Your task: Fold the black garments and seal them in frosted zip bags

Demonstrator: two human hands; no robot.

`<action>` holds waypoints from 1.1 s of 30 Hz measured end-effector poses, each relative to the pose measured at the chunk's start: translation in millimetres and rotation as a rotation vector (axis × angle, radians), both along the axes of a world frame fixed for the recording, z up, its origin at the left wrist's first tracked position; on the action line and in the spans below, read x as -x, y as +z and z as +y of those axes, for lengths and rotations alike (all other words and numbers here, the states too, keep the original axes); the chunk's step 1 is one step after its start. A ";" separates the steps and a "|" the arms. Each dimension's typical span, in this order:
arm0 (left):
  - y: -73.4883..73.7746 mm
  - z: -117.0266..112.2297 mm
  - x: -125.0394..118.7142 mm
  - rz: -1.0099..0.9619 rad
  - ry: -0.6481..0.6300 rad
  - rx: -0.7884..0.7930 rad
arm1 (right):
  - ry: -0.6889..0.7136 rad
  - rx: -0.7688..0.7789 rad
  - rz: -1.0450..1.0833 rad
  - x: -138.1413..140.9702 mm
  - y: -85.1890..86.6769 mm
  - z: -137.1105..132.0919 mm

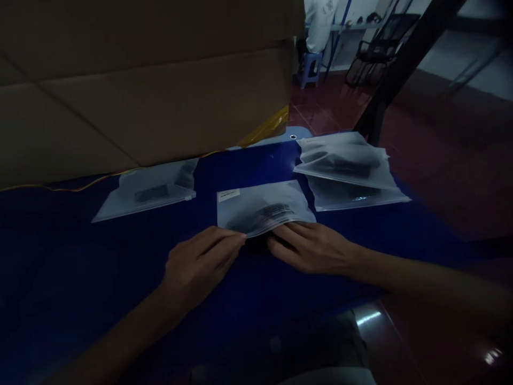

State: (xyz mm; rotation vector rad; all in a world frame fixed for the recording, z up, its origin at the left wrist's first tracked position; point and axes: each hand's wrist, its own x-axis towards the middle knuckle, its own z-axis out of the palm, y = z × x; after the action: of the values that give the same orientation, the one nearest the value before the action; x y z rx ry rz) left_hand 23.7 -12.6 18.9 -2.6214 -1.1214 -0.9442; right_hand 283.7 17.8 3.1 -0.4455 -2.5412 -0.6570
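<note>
Lying just beyond the fingers, the frosted zip bag [256, 199] is set on the blue table surface [236, 310] between 2 similar groups of bags, with its long axis run roughly left to right, across the line of the forearms. Its near edge, along which a zip strip seems to be carried, is met by both hands, so neither is clearly nearer to it. The left part of that edge is pinched between the thumb and fingers of the left hand [200, 258], while the right part is met by the bent fingers of the right hand [318, 247]; whether the right fingertips are tucked inside or pressed underneath cannot be told, since they are covered by the plastic. Between the 2 hands the edge is bowed, and dark shadow is seen below it. A small printed label [228, 194] is borne at the far left corner, and dark print or contents are shown towards the right half. By judgement, the relation that matters most is the line of this near edge between the 2 grips. Farther left, a slider bag [150, 184] is laid flat; to the right, 2 overlapping pouches [340, 152] are seen.
</note>
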 end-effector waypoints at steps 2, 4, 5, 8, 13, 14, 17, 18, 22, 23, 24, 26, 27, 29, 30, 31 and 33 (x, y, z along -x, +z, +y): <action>1.0 -1.1 -0.5 0.004 -0.004 0.005 | -0.051 0.044 -0.069 0.0 0.3 -0.5; 2.3 -2.8 -1.7 0.010 -0.002 0.013 | -0.125 0.088 -0.113 0.5 0.1 -1.2; 3.0 -3.6 -2.4 0.011 -0.007 0.013 | -0.156 0.106 -0.132 1.0 -0.2 -1.4; 4.6 -3.9 -4.2 -0.001 -0.035 -0.005 | -0.200 0.152 -0.179 2.7 -1.7 -0.9; 4.0 4.8 -0.4 0.024 -0.111 0.012 | -0.153 0.165 -0.173 0.6 -3.4 3.1; 2.9 7.7 2.0 0.070 -0.128 0.045 | -0.131 0.155 -0.151 -0.6 -3.5 4.1; -3.3 16.9 10.9 0.221 -0.170 0.160 | -0.048 0.111 -0.014 -3.5 -3.9 5.8; -6.0 19.4 14.0 0.246 -0.198 0.162 | -0.012 0.089 0.048 -3.7 -4.1 5.6; -13.2 22.4 20.6 0.254 -0.245 0.085 | 0.149 0.013 0.262 -0.4 -4.2 0.0; -13.3 21.2 20.1 0.275 -0.245 0.078 | 0.184 0.000 0.292 1.2 -3.9 -2.2; -12.8 19.4 18.9 0.302 -0.247 0.069 | 0.217 -0.012 0.305 2.9 -3.6 -4.6; -11.0 15.1 14.3 0.354 -0.249 0.035 | 0.265 -0.035 0.306 6.0 -3.0 -8.7; -10.2 13.0 11.4 0.377 -0.248 0.018 | 0.280 -0.038 0.300 7.4 -2.8 -10.4; -9.5 9.4 5.2 0.397 -0.253 -0.025 | 0.298 -0.033 0.281 9.6 -3.0 -12.7; -9.7 8.0 2.5 0.404 -0.252 -0.039 | 0.300 -0.031 0.271 10.4 -3.3 -13.4; -10.1 6.8 0.1 0.410 -0.249 -0.049 | 0.299 -0.032 0.256 11.0 -3.6 -14.0; -11.0 5.0 -3.2 0.420 -0.239 -0.063 | 0.301 -0.032 0.229 11.8 -4.2 -14.9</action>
State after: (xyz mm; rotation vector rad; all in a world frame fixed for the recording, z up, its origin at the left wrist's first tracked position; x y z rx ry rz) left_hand 26.9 -7.5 7.9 -2.7593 -0.6785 -0.4144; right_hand 271.9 2.9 -1.1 -0.1133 -2.3115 -0.5017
